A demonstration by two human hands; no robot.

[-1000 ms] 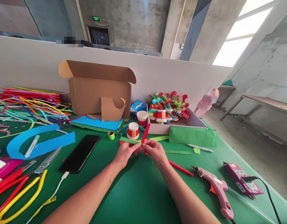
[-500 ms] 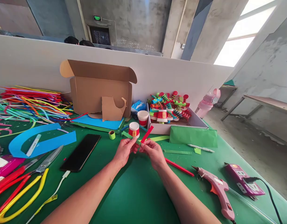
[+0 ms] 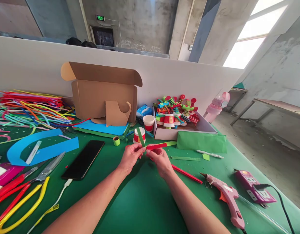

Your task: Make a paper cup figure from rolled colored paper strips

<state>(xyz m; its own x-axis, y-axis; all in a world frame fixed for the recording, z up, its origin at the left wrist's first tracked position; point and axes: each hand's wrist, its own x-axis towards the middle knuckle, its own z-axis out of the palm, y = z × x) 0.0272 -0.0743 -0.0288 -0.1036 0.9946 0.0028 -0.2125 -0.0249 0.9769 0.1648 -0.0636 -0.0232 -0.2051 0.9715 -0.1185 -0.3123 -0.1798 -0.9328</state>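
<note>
At the middle of the table my left hand (image 3: pixel 130 158) pinches the joint where a green paper strip (image 3: pixel 141 137) and a red paper strip (image 3: pixel 157 146) meet at an angle. The green one points up and away; the red one lies out to the right. Thumb and fingers of my right hand (image 3: pixel 161 161) are closed at the red strip, close to that joint. Just behind the strips stands a red-and-white paper cup (image 3: pixel 135 138), partly covered by the green strip, with dark coiled paper at its sides. A small green roll (image 3: pixel 116 141) sits left of it.
Scissors (image 3: pixel 46 169) and a phone (image 3: pixel 84 159) lie left, a pink glue gun (image 3: pixel 224 195) and a power strip (image 3: pixel 254 187) right. Behind are a cardboard box (image 3: pixel 103 94), pipe cleaners (image 3: pixel 35 110), stacked cups (image 3: pixel 149 123) and a tray (image 3: pixel 189 131) of finished paper figures.
The green strip has swung from pointing left to pointing up and away. The red strip has turned from slanting up to lying nearly flat toward the right. Both hands stay close together.
</note>
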